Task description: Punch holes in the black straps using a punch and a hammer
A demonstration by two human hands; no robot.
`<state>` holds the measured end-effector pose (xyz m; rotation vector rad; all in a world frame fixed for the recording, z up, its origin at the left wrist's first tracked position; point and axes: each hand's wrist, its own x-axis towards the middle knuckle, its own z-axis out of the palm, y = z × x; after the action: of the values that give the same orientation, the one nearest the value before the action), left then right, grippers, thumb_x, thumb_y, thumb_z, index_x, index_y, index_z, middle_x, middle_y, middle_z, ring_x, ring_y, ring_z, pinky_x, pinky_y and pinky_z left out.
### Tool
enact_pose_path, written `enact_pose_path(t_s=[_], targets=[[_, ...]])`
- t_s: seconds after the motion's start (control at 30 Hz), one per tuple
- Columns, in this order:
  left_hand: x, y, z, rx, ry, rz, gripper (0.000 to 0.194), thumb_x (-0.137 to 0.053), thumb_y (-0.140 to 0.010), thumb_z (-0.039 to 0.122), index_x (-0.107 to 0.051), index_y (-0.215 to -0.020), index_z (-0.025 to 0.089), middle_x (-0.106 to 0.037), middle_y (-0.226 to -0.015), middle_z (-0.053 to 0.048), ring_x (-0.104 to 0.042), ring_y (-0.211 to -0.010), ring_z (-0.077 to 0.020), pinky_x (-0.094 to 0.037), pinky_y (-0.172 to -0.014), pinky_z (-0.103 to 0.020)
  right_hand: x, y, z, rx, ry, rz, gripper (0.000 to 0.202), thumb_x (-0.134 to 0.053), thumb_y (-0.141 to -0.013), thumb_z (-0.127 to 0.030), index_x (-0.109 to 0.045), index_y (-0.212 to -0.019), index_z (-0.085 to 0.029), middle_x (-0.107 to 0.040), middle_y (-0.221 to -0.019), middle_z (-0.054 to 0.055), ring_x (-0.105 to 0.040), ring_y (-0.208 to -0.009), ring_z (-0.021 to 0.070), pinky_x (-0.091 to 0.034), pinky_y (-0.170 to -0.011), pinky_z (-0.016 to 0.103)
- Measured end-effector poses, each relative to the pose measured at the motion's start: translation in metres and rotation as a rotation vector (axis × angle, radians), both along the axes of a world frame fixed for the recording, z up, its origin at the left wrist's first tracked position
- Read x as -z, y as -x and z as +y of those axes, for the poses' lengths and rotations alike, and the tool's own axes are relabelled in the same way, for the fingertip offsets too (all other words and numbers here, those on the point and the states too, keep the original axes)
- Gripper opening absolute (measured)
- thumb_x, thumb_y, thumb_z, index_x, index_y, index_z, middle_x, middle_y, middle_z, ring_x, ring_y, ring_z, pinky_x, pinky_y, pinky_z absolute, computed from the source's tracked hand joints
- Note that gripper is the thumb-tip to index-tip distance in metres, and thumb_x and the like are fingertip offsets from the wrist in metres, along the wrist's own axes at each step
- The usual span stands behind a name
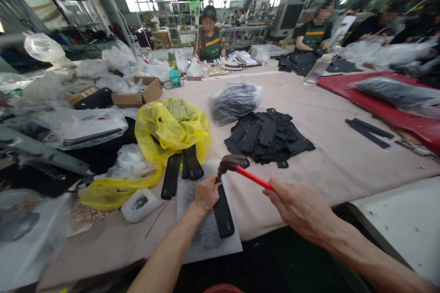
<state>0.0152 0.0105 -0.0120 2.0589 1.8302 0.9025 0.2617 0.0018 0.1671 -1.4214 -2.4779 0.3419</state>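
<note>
My right hand (295, 203) is wrapped round the red handle of a hammer (252, 177). The dark hammer head is right above my left hand (207, 194), whose fingers are pinched together. Between them is a short metal tool that looks like a punch (218, 176), mostly hidden by fingers and hammer head. Under and beside my left hand, a black strap-like piece (223, 217) lies lengthwise on a speckled grey board (199, 238). Two similar black pieces (171, 176) (192, 163) rest at the board's upper left, partly by the yellow plastic bag (173, 123).
Beyond the board is a heap of black pieces (268, 135), with a clear bag of dark pieces (235, 100) behind it. Black strips (369, 132) lie at right near a red sheet (388, 100). Clutter and plastic bags fill the left. Co-workers (209, 39) sit across the table.
</note>
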Motion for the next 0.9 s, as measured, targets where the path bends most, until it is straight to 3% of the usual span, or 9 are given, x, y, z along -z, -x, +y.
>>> enact_pose_path(t_s=[0.1,0.23,0.33,0.4,0.47,0.57,0.63,0.73,0.9], targets=[[0.001,0.001,0.000,-0.009,-0.002,-0.015,0.009,-0.055,-0.088,0.018,-0.061,-0.094,0.020,-0.070,-0.083,-0.004,-0.068,-0.081,-0.0207,-0.051,-0.072,-0.029,0.029,-0.012,0.013,0.159,0.194,0.129,0.028,-0.039,-0.096,-0.042,-0.046,-0.077,-0.022,-0.050,-0.057,-0.003,-0.044,-0.050,0.0135,-0.025,-0.051,0.027],[0.000,0.002,0.000,-0.004,0.000,-0.035,0.009,-0.054,-0.088,0.018,-0.060,-0.093,0.021,-0.069,-0.083,-0.004,-0.068,-0.082,-0.0203,-0.051,-0.073,-0.029,0.089,-0.012,0.025,0.347,0.497,0.272,0.030,-0.035,-0.097,-0.037,-0.049,-0.077,-0.021,-0.052,-0.060,-0.001,-0.050,-0.056,0.0149,-0.034,-0.055,0.026],[-0.002,0.002,0.000,-0.011,0.019,-0.034,0.008,-0.053,-0.089,0.019,-0.060,-0.090,0.021,-0.069,-0.083,-0.004,-0.068,-0.080,-0.0199,-0.051,-0.072,-0.029,0.126,-0.001,0.023,0.380,0.359,0.084,0.023,-0.043,-0.094,-0.031,-0.058,-0.099,-0.015,-0.063,-0.084,0.009,-0.059,-0.075,0.0208,-0.042,-0.068,0.030],[-0.003,0.001,0.000,-0.018,0.027,-0.035,0.008,-0.052,-0.089,0.020,-0.060,-0.090,0.021,-0.070,-0.084,-0.004,-0.068,-0.080,-0.0201,-0.051,-0.073,-0.029,0.135,0.011,0.016,0.308,0.152,0.008,0.037,-0.051,-0.091,-0.030,-0.053,-0.123,-0.012,-0.061,-0.115,0.018,-0.058,-0.099,0.0278,-0.043,-0.083,0.037],[-0.005,0.001,0.000,-0.021,0.028,-0.044,0.010,-0.051,-0.089,0.021,-0.061,-0.091,0.021,-0.070,-0.085,-0.005,-0.068,-0.082,-0.0206,-0.052,-0.074,-0.030,0.135,0.027,0.005,0.177,0.050,0.022,0.053,-0.056,-0.088,-0.033,-0.046,-0.137,-0.014,-0.050,-0.137,0.019,-0.049,-0.120,0.0325,-0.039,-0.096,0.044],[-0.009,0.001,-0.002,0.004,0.030,-0.075,0.014,-0.050,-0.091,0.024,-0.062,-0.096,0.021,-0.071,-0.090,-0.006,-0.068,-0.087,-0.0208,-0.052,-0.077,-0.031,0.135,0.052,-0.014,-0.071,0.101,0.059,0.070,-0.060,-0.084,-0.046,-0.040,-0.145,-0.017,-0.037,-0.151,0.016,-0.033,-0.137,0.0350,-0.026,-0.110,0.053],[-0.012,0.003,-0.002,0.041,0.057,-0.122,0.016,-0.049,-0.092,0.027,-0.062,-0.098,0.021,-0.071,-0.093,-0.006,-0.068,-0.089,-0.0201,-0.052,-0.079,-0.031,0.142,0.063,-0.027,-0.160,0.164,0.057,0.080,-0.060,-0.083,-0.051,-0.033,-0.149,-0.016,-0.029,-0.156,0.016,-0.024,-0.142,0.0354,-0.019,-0.113,0.057],[-0.015,0.005,0.001,0.014,0.108,-0.255,0.017,-0.050,-0.091,0.029,-0.064,-0.095,0.020,-0.072,-0.091,-0.004,-0.067,-0.085,-0.0188,-0.053,-0.078,-0.030,0.155,0.070,-0.038,-0.156,0.198,0.056,0.087,-0.059,-0.083,-0.052,-0.024,-0.153,-0.013,-0.020,-0.160,0.016,-0.016,-0.146,0.0358,-0.013,-0.114,0.060],[-0.014,0.011,0.011,-0.296,0.076,-0.426,0.026,-0.047,-0.092,0.035,-0.065,-0.093,0.017,-0.073,-0.083,-0.005,-0.068,-0.074,-0.0191,-0.054,-0.070,-0.030,0.162,0.066,-0.040,-0.126,0.178,0.065,0.086,-0.059,-0.084,-0.052,-0.025,-0.153,-0.015,-0.020,-0.160,0.013,-0.017,-0.145,0.0370,-0.012,-0.114,0.063]])
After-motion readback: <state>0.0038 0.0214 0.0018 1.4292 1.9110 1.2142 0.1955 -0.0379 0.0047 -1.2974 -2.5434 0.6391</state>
